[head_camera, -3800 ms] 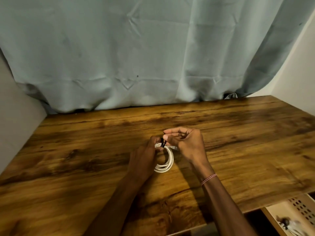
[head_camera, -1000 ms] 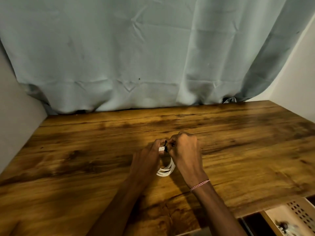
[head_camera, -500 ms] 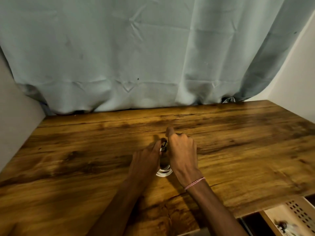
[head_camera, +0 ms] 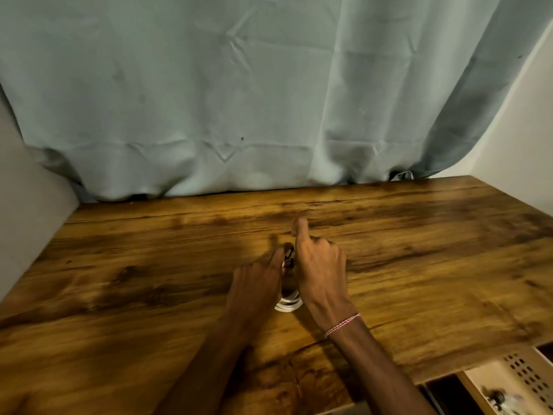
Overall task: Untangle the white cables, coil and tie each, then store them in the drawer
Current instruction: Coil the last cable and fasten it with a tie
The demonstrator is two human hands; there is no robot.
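- The two hands meet over the middle of the wooden counter point(head_camera: 143, 283), with a coiled white cable point(head_camera: 289, 304) between them
- The left hand point(head_camera: 257, 284) lies palm down on the coil's left side; its fingers reach forward and close on the top of the coil, so it holds the white cable against the counter
- The right hand point(head_camera: 321, 274) sits just to the right, touching the left hand; its forefinger sticks out straight, away from the person, while the other fingers are curled in
- Those curled fingers pinch a small black tie point(head_camera: 289, 259) at the far end of the coil; the thumb is hidden, so the exact grip is hard to make out
- Only the near arc of the coil shows, several white loops lying side by side on the wood below the gap between the two wrists; the rest is covered by the hands
- A thin red-and-white thread bracelet point(head_camera: 341, 324) circles the right wrist
- A pale blue-grey curtain point(head_camera: 239, 94) hangs behind the counter, its hem bunched along the back edge
- Plain light walls close in on the left and the right
- At the lower right, below the counter's front edge, a drawer point(head_camera: 519, 372) stands open; it has a light wooden wall with rows of small holes
- Inside the drawer lie a small dark item and something pale, too blurred to identify
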